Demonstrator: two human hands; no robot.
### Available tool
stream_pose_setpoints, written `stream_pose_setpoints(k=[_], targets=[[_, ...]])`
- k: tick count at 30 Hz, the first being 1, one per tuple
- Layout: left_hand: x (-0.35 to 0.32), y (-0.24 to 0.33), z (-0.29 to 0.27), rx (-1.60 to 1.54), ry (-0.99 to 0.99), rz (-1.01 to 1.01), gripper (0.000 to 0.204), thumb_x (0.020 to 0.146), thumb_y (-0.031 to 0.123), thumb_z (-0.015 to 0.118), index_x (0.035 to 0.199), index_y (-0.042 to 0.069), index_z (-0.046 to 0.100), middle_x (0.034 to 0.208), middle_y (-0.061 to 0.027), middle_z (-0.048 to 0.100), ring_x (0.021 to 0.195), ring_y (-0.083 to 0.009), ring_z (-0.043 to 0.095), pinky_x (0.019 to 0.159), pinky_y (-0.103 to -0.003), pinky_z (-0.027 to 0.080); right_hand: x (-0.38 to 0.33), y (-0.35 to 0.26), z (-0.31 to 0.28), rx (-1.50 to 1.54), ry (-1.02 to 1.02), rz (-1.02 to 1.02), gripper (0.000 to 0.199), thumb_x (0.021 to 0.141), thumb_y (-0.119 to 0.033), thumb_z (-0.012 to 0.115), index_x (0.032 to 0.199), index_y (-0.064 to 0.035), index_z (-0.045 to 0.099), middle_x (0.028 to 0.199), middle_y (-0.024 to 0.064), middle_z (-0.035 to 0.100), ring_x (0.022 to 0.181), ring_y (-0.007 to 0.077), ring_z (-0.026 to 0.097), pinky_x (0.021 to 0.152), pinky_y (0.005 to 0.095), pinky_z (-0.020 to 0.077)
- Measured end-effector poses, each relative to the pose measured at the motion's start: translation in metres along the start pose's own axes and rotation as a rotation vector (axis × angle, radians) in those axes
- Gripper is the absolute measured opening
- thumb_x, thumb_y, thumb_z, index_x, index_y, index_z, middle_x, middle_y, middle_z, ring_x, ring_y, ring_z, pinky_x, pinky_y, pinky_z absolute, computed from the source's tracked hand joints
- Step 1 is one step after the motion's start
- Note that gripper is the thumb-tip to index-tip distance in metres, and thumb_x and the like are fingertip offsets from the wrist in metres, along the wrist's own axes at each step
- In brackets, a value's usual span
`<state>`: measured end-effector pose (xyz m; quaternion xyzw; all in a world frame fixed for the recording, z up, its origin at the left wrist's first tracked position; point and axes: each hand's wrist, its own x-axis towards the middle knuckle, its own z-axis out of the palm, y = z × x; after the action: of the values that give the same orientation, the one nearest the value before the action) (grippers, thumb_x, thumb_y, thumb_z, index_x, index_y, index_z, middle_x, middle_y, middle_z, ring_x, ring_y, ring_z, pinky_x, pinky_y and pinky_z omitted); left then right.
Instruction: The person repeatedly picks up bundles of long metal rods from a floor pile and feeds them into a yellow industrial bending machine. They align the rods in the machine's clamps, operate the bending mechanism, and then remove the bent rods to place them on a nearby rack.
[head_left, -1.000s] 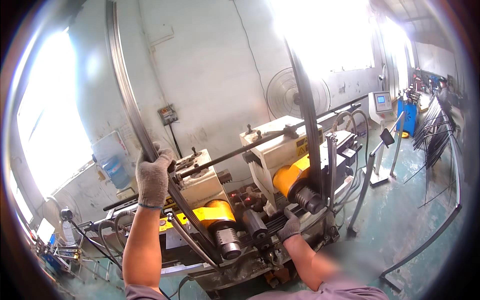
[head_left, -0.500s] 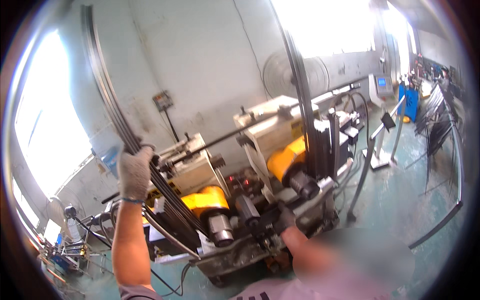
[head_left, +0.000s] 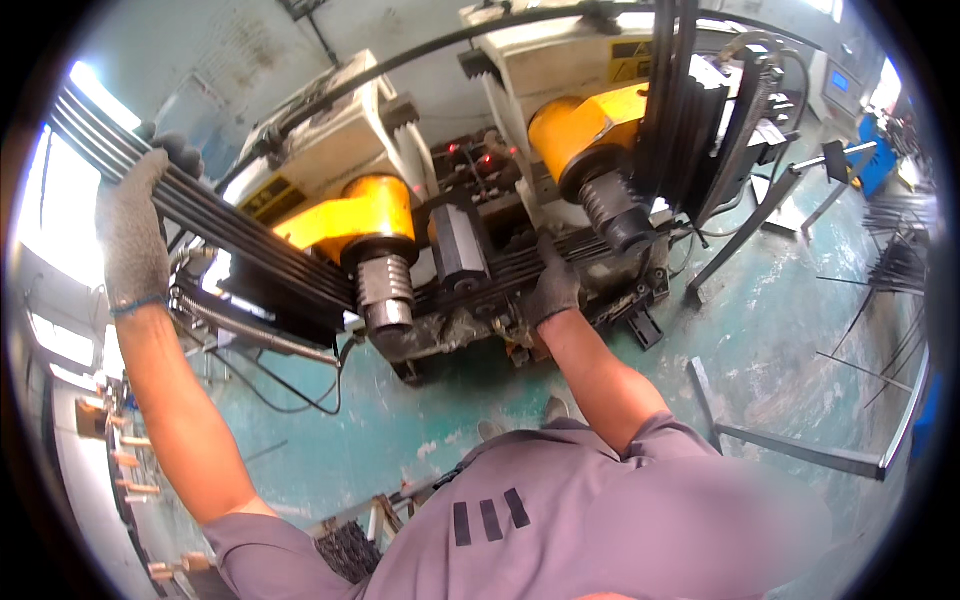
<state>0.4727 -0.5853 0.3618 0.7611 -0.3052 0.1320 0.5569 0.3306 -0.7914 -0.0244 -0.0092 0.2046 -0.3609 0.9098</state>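
Note:
A bundle of several long dark metal rods [head_left: 245, 232] slants from the upper left down into a bending machine. My left hand [head_left: 135, 225], in a grey knit glove, is wrapped round the upper part of this bundle. My right hand [head_left: 553, 288], gloved too, grips the low rods crossing the machine's front, one finger pointing up. Its fingertips are partly hidden. Two yellow bending arms [head_left: 370, 215] with ridged steel rollers [head_left: 385, 290] stand beside the rods, and a grey block [head_left: 458, 245] sits between them. On the right, dark rods [head_left: 668, 100] rise steeply past the second arm.
A dark horizontal bar [head_left: 420, 62] spans the machine's top. At the right stand a metal frame [head_left: 745, 230], a control box with a lit screen [head_left: 838, 85] and piled thin rods [head_left: 900, 245]. A square-tube frame [head_left: 800, 448] lies on the green floor [head_left: 300, 420]. Hoses [head_left: 320, 400] hang at the left.
My view has tilted down, showing more floor and my torso. The left-hand bundle now leans lower and further left, my left hand still on it. My right hand remains at the machine's front.

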Motion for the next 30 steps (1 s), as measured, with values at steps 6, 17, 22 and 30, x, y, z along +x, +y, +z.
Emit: stream_pose_setpoints(k=[6,17,22,30], targets=[[0.014,-0.007,-0.011,-0.006,-0.096,-0.032,0.040,0.090,0.007,0.053,0.126,-0.008,0.048,0.103,-0.0175,0.066,0.091,-0.0248,0.067,0.082,-0.033,0.054,-0.004,-0.005,0.007,-0.027,0.016,-0.009,0.016,0.097,-0.014,0.056,0.113,-0.0115,0.059,0.096,0.0042,0.066,0.088,0.0225,0.065,0.081,0.0426,0.0547],[-0.006,-0.007,-0.035,0.108,-0.065,0.020,0.038,0.094,0.020,0.056,0.120,-0.007,0.062,0.112,-0.0153,0.068,0.108,-0.0204,0.062,0.103,-0.029,0.041,-0.018,-0.014,0.017,0.000,0.028,0.005,0.009,0.098,-0.012,0.054,0.104,-0.0054,0.057,0.091,0.0083,0.063,0.083,0.0236,0.063,0.079,0.0433,0.0542],[-0.104,0.007,-0.108,0.979,0.036,0.543,0.034,0.097,0.012,0.046,0.123,-0.002,0.063,0.121,-0.0143,0.063,0.109,-0.0208,0.061,0.095,-0.030,0.048,-0.129,-0.045,0.012,-0.614,-0.084,-0.468,0.009,0.097,-0.011,0.058,0.098,-0.0027,0.056,0.078,0.0079,0.059,0.075,0.0245,0.062,0.071,0.0431,0.0551],[-0.262,-0.024,-0.060,-0.456,0.168,-0.069,0.030,0.092,0.019,0.047,0.093,-0.007,0.060,0.088,-0.0174,0.062,0.084,-0.0300,0.062,0.071,-0.038,0.053,-0.251,-0.195,-0.119,-0.482,0.387,-0.710,0.033,0.097,-0.031,0.060,0.101,0.0005,0.055,0.072,0.0060,0.056,0.061,0.0201,0.059,0.056,0.0371,0.0536]])
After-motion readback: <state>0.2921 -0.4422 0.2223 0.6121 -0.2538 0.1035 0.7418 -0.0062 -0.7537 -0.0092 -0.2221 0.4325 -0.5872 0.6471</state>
